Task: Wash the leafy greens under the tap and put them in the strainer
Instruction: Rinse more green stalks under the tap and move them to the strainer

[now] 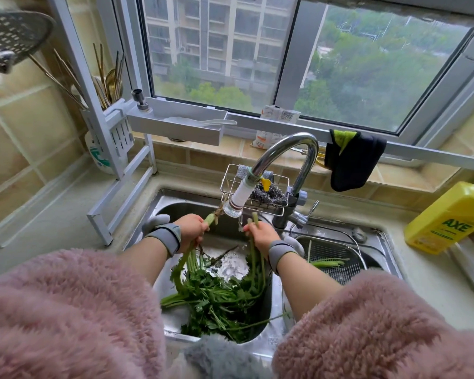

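Both hands are over the steel sink [159, 203], just below the tap's white nozzle [237, 199], from which water runs. My left hand [190, 228] grips a bunch of leafy greens by the stems, root end up. My right hand [260, 233] grips a second, thinner bunch right under the stream. The leaves of the greens [219, 294] hang down and pile in the basin. The wire-mesh strainer [331, 250] sits in the sink's right part, with a few green stems [327, 262] lying in it.
A yellow detergent bottle [449, 217] stands on the counter at right. A wire sponge caddy [257, 192] hangs behind the tap. A dark cloth [353, 160] drapes over the rail, and a white rack [121, 149] with chopsticks stands at left. Pink fluffy sleeves fill the foreground.
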Motion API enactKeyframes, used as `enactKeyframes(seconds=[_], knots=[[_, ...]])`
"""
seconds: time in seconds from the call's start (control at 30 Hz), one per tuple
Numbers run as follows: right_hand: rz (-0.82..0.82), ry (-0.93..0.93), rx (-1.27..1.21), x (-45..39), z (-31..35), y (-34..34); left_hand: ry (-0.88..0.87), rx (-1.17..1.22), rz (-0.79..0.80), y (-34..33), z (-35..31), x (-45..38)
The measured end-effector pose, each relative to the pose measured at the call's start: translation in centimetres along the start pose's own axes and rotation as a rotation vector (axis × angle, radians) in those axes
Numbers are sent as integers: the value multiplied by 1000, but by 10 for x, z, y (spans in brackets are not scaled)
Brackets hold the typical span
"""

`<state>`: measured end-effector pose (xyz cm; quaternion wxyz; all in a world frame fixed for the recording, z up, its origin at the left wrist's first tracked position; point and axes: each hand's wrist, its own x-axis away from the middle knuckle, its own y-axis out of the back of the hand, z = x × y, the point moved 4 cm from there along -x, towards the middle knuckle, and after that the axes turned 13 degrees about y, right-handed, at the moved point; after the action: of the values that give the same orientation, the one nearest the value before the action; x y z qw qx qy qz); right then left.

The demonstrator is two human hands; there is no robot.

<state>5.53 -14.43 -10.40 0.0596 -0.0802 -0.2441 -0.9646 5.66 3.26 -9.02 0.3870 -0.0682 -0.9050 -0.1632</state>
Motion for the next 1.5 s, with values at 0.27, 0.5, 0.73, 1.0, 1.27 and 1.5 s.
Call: enactKeyframes(seconds=[0.27,0.5,0.73,1.0,1.27,1.5], knots=[[85,72,-331,5,5,-23,5,29,-7,-7,4,1],[-32,69,-226,1,8,-11,27,71,-10,-8,4,1],[25,43,-361,-2,6,-18,27,100,1,-8,4,1],[21,18,-403,-1,9,-19,30,120,-2,-11,5,1],[54,6,-489,0,8,-24,18,127,-9,-11,5,0],[89,-8,-424,-2,9,-22,14,162,6,-12,4,-1]])
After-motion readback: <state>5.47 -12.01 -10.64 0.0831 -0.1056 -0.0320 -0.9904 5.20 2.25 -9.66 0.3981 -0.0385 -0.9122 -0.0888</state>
